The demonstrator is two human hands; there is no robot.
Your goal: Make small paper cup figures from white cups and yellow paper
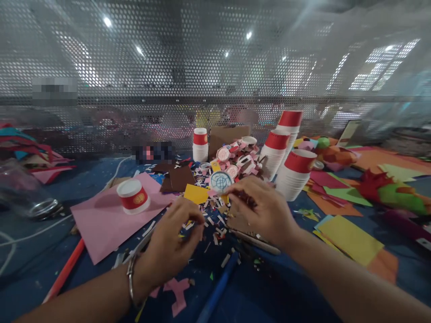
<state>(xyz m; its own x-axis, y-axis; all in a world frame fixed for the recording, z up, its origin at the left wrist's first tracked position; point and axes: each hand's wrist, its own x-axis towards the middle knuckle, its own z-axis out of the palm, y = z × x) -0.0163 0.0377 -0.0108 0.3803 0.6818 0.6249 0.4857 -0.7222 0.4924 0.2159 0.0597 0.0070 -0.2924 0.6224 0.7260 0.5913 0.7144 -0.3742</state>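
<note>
In the middle of the view, the fingertips of my right hand (261, 208) pinch the edge of a round white paper disc (221, 182) with a blue rim and blue drawn lines. My left hand (171, 240), with a metal bangle at the wrist, hovers to the lower left of the disc. Its fingers are curled, and a gap shows between thumb and fingers with nothing in it. Behind the disc lies a heap of cut paper pieces and similar round discs (223, 154). A small yellow paper (196, 194) lies between the hands, just beyond them.
Stacked red-and-white paper cups (296, 172) stand right of the heap, another stack (200, 146) behind. A single cup (133, 197) sits on pink paper (104, 224). Paper scraps litter the blue table. Coloured sheets (353, 237) lie right, a clear jar (30, 193) left; perforated metal rises behind.
</note>
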